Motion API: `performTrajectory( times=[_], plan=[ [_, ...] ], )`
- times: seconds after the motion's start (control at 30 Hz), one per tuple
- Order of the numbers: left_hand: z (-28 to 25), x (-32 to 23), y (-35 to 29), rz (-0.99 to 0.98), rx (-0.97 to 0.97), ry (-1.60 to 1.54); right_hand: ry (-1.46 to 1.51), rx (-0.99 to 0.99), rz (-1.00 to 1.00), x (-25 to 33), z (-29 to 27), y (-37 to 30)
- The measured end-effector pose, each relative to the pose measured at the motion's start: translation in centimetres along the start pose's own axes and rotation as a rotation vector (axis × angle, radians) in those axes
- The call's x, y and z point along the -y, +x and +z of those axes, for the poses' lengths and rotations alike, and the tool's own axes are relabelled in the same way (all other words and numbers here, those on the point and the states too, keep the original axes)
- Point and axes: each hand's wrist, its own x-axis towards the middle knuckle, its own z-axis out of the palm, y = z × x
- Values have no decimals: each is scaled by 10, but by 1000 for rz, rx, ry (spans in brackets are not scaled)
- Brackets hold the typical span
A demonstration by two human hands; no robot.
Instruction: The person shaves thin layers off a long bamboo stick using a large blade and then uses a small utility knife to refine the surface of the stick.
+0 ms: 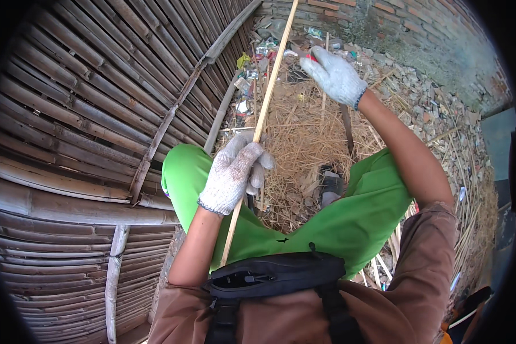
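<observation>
My left hand (232, 175), in a whitish knitted glove with brown stains, is closed round a long pale bamboo strip (272, 77). The strip slants from near my waist bag, between my knees, past the top edge of the view. My right hand (333, 77), in a similar glove, is raised to the right of the strip and apart from it. Its fingers are bent together, and a bit of red (311, 57) shows by the thumb; most of that thing is hidden. A dark narrow bar (347, 129) extends below this hand; whether they are joined is unclear.
A bamboo-slat wall (92, 109) rises close on my left. Straw-like shavings (295, 132) cover the ground between my green-trousered legs. Farther out lie rubble (424, 106) and litter (243, 86), before a brick wall (395, 28). A black waist bag (281, 272) sits across my lap.
</observation>
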Motion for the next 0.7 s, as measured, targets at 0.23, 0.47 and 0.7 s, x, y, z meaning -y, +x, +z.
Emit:
performTrajectory(
  times=[0.23,0.47,0.7],
  plan=[
    [-15,-9,8,104,-7,-114,280,254,-279,89,30,-27],
    [-21,-13,7,40,-83,-158,228,183,-372,91,46,-21],
    [-32,-19,-8,31,-159,-55,275,220,-444,110,53,-6]
  ],
)
